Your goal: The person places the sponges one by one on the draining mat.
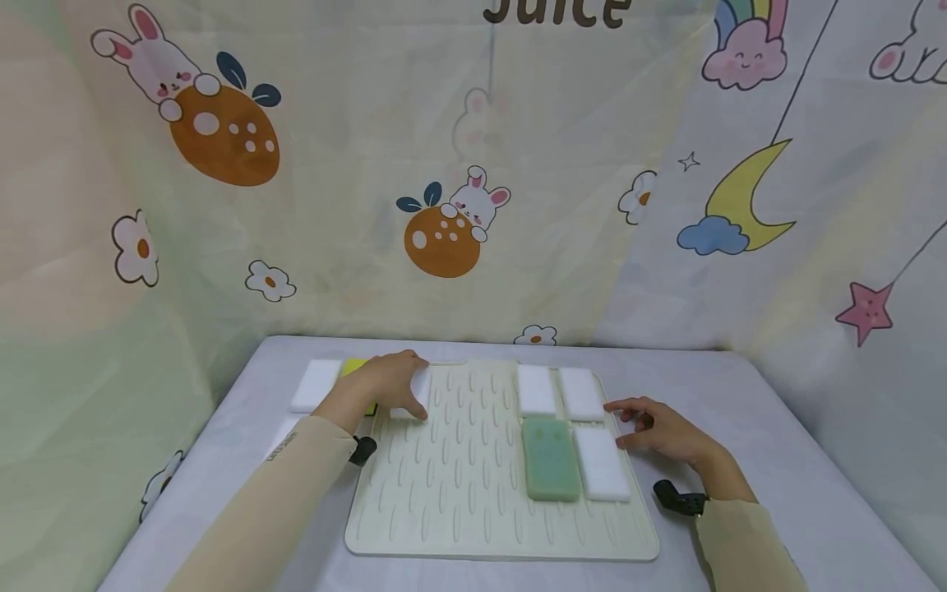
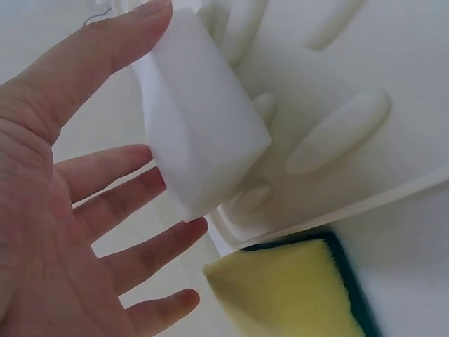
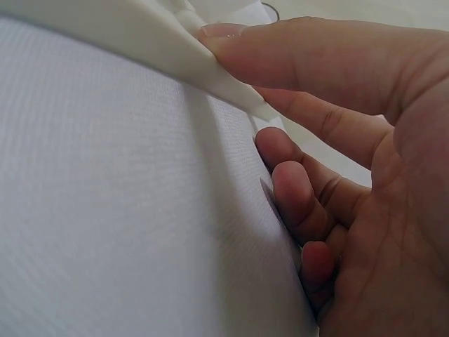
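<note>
My left hand [image 1: 388, 380] holds a white sponge block [image 2: 203, 105] between thumb and fingers at the far left corner of the cream ridged mat [image 1: 459, 526]. In the left wrist view the block stands tilted over the mat's raised ridges. Just outside that corner lies a yellow sponge [image 2: 280, 288] with a dark green scouring layer, partly hidden by the hand in the head view. At the mat's right edge, my right hand [image 1: 666, 429] touches the rim with thumb and forefinger; its other fingers hang loosely bent beside the tablecloth.
On the mat's right half lie a green sponge [image 1: 551, 460] and three white blocks, one of them the near-right block [image 1: 602, 464]. Another white block [image 1: 316, 385] lies left of the mat on the white-covered table [image 1: 740, 395]. A printed curtain [image 1: 333, 205] hangs behind.
</note>
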The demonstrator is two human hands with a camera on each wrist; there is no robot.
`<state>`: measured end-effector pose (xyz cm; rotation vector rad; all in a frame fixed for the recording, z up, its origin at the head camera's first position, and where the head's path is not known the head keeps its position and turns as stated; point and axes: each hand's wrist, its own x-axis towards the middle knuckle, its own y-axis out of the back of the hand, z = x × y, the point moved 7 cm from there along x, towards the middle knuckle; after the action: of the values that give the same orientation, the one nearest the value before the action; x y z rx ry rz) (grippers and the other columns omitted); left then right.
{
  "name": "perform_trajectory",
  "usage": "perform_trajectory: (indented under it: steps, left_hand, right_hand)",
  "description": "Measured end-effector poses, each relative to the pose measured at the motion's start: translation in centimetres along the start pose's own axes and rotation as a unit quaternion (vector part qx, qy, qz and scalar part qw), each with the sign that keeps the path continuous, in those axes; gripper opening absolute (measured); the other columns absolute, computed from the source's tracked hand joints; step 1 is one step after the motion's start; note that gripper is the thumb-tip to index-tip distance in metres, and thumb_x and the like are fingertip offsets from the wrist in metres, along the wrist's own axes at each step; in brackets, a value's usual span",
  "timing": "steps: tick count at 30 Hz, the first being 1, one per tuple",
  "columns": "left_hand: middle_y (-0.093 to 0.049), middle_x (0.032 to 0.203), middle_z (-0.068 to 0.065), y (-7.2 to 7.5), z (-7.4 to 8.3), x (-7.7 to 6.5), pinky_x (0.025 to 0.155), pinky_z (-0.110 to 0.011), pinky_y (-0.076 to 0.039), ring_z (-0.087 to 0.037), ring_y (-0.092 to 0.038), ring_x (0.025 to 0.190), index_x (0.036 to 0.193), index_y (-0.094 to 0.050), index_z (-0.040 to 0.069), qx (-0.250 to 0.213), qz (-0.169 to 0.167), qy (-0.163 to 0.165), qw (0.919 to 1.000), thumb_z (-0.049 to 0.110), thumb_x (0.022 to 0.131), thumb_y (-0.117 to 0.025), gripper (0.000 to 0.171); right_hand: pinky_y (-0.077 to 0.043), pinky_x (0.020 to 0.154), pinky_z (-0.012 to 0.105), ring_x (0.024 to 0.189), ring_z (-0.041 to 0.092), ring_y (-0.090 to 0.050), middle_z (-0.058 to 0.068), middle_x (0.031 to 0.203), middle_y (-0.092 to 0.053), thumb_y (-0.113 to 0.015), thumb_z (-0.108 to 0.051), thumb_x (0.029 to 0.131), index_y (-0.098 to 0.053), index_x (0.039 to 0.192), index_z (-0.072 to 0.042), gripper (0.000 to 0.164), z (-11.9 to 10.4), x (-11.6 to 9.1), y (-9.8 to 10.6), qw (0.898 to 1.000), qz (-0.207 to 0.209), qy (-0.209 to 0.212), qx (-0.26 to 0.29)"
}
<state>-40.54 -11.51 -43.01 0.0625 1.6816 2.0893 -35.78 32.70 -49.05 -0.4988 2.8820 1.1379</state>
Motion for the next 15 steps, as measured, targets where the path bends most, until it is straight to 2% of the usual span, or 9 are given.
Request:
perform_trajectory:
  steps: [9, 15]
  left_hand:
    - [-0.046, 0.159, -0.002, -0.15, -0.38, 0.17, 0.114, -0.053, -0.043, -0.033, -0.051, 0.14, 0.154, -0.049, 0.014, -0.008, -0.008, 0.011, 0.9999, 0.047, 0.073, -0.093, 0.098]
    - [-0.045, 0.16, -0.01, 0.1, -0.36, -0.36, 0.122, -0.065, -0.027, -0.043, -0.046, 0.144, 0.156, -0.047, 0.012, -0.012, 0.002, -0.01, 0.9999, 0.047, 0.074, -0.093, 0.1]
  right_hand:
    - [-0.039, 0.075, 0.027, 0.089, 0.017, -0.046, 0.013, 0.118, -0.055, -0.088, -0.025, 0.081, -0.065, 0.138, -0.013, 0.063, -0.08, -0.04, -0.13, 1.0, 0.0, -0.003, 0.003]
    - [-0.04, 0.074, 0.026, 0.088, 0.016, -0.046, 0.013, 0.119, -0.055, -0.088, -0.025, 0.08, -0.065, 0.138, -0.013, 0.064, -0.19, -0.11, -0.12, 1.0, -0.002, -0.004, 0.009]
